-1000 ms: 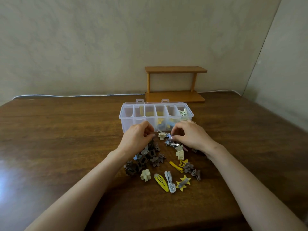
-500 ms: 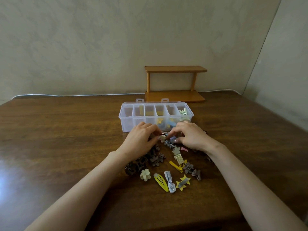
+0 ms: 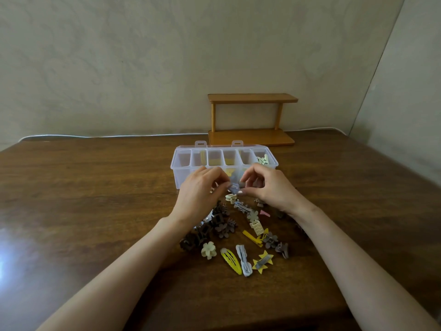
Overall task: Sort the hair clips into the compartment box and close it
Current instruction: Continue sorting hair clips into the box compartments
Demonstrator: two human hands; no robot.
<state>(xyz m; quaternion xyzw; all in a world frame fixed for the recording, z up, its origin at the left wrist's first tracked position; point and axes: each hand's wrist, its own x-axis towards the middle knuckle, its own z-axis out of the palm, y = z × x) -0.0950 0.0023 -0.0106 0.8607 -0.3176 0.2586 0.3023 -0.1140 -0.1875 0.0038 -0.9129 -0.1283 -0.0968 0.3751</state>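
A clear plastic compartment box [image 3: 181, 174] stands open on the wooden table, its lid laid back. Some compartments hold yellow and cream clips. In front of it lies a pile of hair clips [image 3: 241, 232]: brown, grey, cream and yellow ones. My left hand [image 3: 202, 194] and my right hand [image 3: 269, 187] meet just before the box's front wall, a little above the pile. Together their fingertips pinch one small grey-blue clip [image 3: 235, 187]. A cream clip [image 3: 230, 197] lies right below it.
A small two-tier wooden shelf [image 3: 251, 119] stands behind the box against the wall. A white cable [image 3: 107, 135] runs along the table's back edge. Bare table [image 3: 83, 199] spreads to the left and right of the pile.
Both hands have risen from the pile toward the box, closing together on the small grey-blue clip and lifting it off the table.
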